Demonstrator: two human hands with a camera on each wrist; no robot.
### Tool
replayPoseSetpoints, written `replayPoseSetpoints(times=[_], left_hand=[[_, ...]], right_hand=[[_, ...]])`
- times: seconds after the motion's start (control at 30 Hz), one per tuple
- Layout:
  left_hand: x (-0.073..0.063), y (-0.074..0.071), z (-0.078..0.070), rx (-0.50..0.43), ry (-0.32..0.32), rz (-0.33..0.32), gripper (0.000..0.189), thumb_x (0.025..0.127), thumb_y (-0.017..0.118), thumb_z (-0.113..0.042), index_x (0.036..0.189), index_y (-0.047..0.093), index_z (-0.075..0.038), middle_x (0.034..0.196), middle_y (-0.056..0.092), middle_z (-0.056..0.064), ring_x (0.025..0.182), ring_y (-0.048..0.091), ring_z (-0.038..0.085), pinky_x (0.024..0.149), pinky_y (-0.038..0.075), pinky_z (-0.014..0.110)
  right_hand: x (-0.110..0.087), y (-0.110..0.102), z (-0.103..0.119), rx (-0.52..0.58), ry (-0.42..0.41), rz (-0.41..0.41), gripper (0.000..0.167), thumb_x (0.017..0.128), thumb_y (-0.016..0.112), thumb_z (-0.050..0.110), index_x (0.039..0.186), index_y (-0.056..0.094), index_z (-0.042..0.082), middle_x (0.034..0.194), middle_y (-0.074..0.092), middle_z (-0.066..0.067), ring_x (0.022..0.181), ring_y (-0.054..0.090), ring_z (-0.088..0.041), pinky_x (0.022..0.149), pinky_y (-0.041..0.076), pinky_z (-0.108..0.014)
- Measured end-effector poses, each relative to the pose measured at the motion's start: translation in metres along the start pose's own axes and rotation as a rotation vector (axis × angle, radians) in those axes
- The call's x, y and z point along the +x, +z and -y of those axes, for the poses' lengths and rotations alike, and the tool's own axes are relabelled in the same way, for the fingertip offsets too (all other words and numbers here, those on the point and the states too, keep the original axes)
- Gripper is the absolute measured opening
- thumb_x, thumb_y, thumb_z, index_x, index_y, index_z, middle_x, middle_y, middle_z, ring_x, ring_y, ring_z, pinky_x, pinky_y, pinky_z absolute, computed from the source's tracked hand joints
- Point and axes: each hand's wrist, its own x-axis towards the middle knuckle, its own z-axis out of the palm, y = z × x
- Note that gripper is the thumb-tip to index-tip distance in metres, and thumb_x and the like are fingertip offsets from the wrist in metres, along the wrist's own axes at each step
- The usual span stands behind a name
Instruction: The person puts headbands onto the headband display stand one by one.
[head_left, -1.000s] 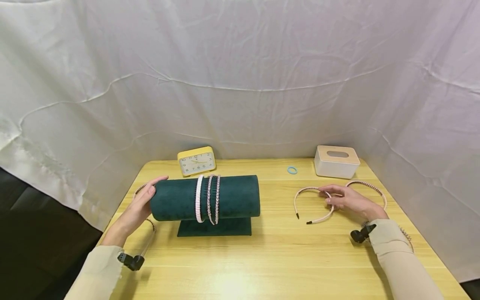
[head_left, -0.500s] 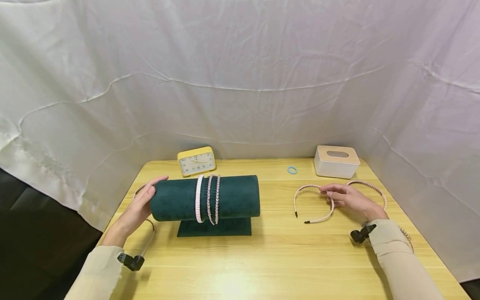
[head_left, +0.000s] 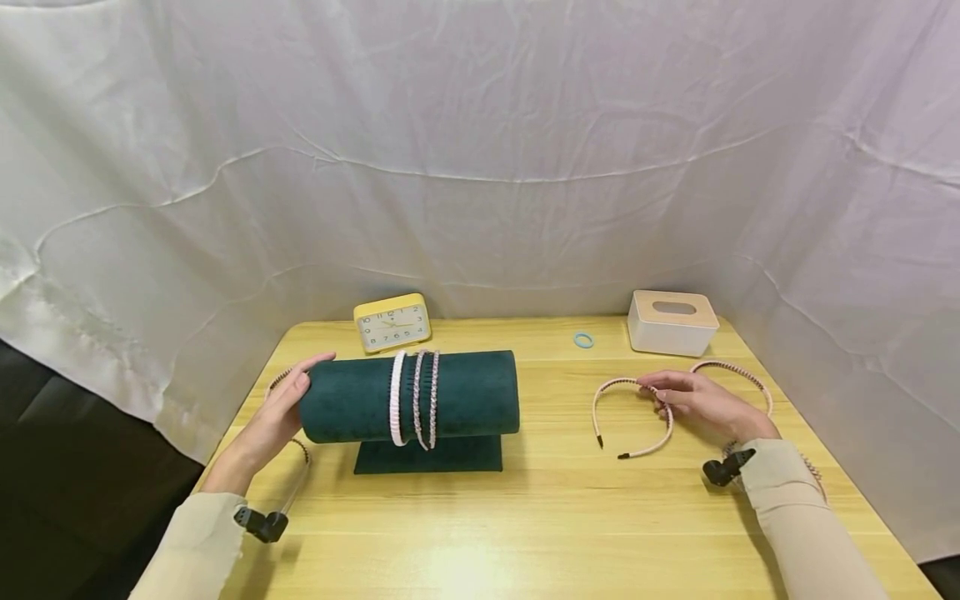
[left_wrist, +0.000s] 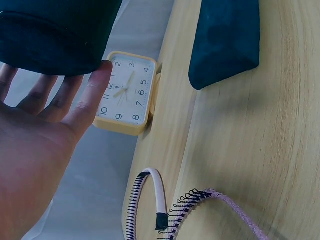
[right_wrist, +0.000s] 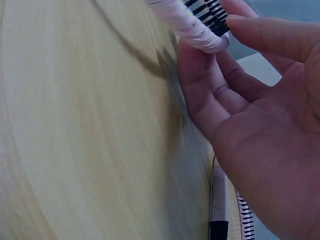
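Head view: centre left, a velvety green cylinder (head_left: 471, 395) wears ribbed and braided bands (head_left: 432, 402); at right, the right hand (head_left: 701, 402) pinches a curved headband (head_left: 618, 381). Left wrist, at left: the left hand (left_wrist: 42, 135) rests straight-fingered against the cylinder. Right wrist, top: that headband, pink-wrapped, with black teeth (right_wrist: 215, 21).

The right hand (head_left: 701, 404) grips one headband (head_left: 618, 381) above the table (head_left: 555, 517). Behind this grip stands the tissue box (head_left: 671, 336); the ring (head_left: 583, 346) lies behind it and to the left. To the right of the grip there is another headband (head_left: 756, 384). Well to the left stands the roll holder (head_left: 472, 396), with three headbands (head_left: 397, 400) around it, and behind the holder, the clock (head_left: 392, 329). The left hand (head_left: 270, 417) touches the holder's left end; beside this hand lie further headbands (left_wrist: 159, 192).
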Motion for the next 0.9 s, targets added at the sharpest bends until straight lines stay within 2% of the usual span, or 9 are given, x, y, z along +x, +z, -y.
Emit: replayPoseSetpoints(times=[0.13,0.33,0.5,0.67,0.8,0.9], left_hand=[[0.000,0.000,0.000,0.000,-0.001,-0.002,0.053,0.121,0.025,-0.029,0.170,0.033,-0.014,0.150,0.059,-0.014,0.132,0.061,0.004,0.105,0.054,0.026],[0.000,0.000,-0.001,0.005,-0.010,0.000,0.053,0.121,0.025,-0.030,0.171,0.032,-0.015,0.150,0.058,-0.014,0.133,0.060,0.004,0.105,0.054,0.026],[0.000,0.000,-0.001,0.006,-0.013,0.000,0.053,0.121,0.025,-0.030,0.171,0.031,-0.014,0.151,0.058,-0.014,0.133,0.060,0.004,0.104,0.054,0.026],[-0.001,0.000,-0.001,0.006,-0.009,0.001,0.053,0.121,0.025,-0.030,0.171,0.031,-0.015,0.150,0.058,-0.014,0.133,0.060,0.004,0.105,0.054,0.026],[-0.001,0.000,-0.001,0.006,-0.003,0.002,0.053,0.121,0.025,-0.029,0.171,0.031,-0.013,0.151,0.058,-0.014,0.133,0.060,0.004,0.105,0.054,0.026],[0.000,0.000,-0.001,0.007,-0.002,0.003,0.053,0.121,0.025,-0.029,0.171,0.031,-0.013,0.151,0.057,-0.013,0.133,0.060,0.004,0.105,0.054,0.026]], right_hand=[[-0.001,-0.001,0.001,-0.054,-0.011,0.004,0.046,0.113,0.053,0.001,0.154,0.041,-0.018,0.142,0.071,-0.011,0.118,0.070,-0.012,0.095,0.060,-0.028],[0.000,-0.001,0.000,-0.061,-0.025,0.044,0.047,0.113,0.053,0.001,0.156,0.042,-0.014,0.147,0.067,-0.009,0.131,0.067,-0.013,0.101,0.060,-0.033],[0.002,0.000,0.000,-0.117,-0.011,0.031,0.049,0.112,0.055,0.002,0.157,0.042,-0.012,0.149,0.067,-0.008,0.129,0.067,-0.012,0.099,0.061,-0.032],[0.000,0.004,0.004,-0.102,0.016,0.001,0.055,0.111,0.059,0.004,0.159,0.039,-0.013,0.153,0.065,-0.011,0.131,0.066,-0.012,0.103,0.058,-0.030],[0.000,0.006,0.007,-0.167,0.010,-0.029,0.055,0.110,0.061,0.007,0.157,0.041,-0.013,0.150,0.066,-0.011,0.131,0.067,-0.011,0.103,0.058,-0.029],[0.000,0.008,0.012,-0.192,-0.008,-0.040,0.051,0.112,0.059,0.009,0.155,0.044,-0.014,0.145,0.069,-0.011,0.125,0.071,-0.013,0.102,0.060,-0.030]])
